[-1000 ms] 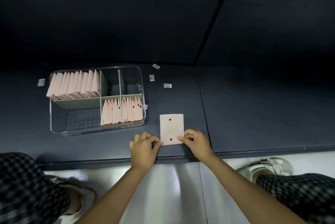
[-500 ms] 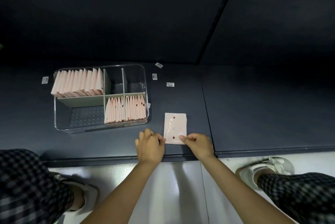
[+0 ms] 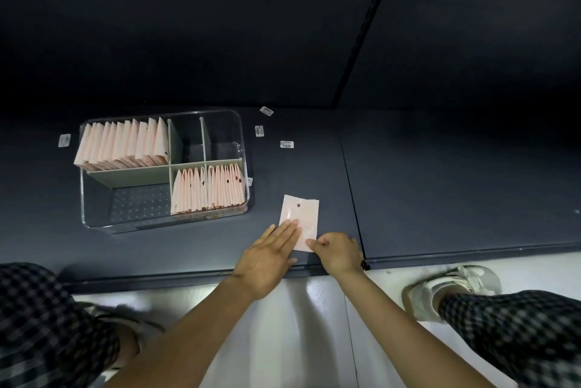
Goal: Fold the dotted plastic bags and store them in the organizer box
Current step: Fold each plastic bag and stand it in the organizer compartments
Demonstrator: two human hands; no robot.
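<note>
A folded pale pink dotted plastic bag lies flat on the dark table near its front edge. My left hand is spread open with its fingers flat on the bag's lower left part. My right hand pinches the bag's near right corner between thumb and fingers. To the left stands the clear organizer box with cream dividers. Folded pink bags stand upright in its back left compartment, and more folded bags fill the two front right compartments.
Several small white labels lie on the table behind the bag and beside the box. A seam in the tabletop runs just right of the bag. The box's front left and back right compartments hold no bags. My knees and shoes are below the table edge.
The bag was folded narrower. My left hand went from a fist beside the bag to spread flat on it. My right hand stayed at the near right corner.
</note>
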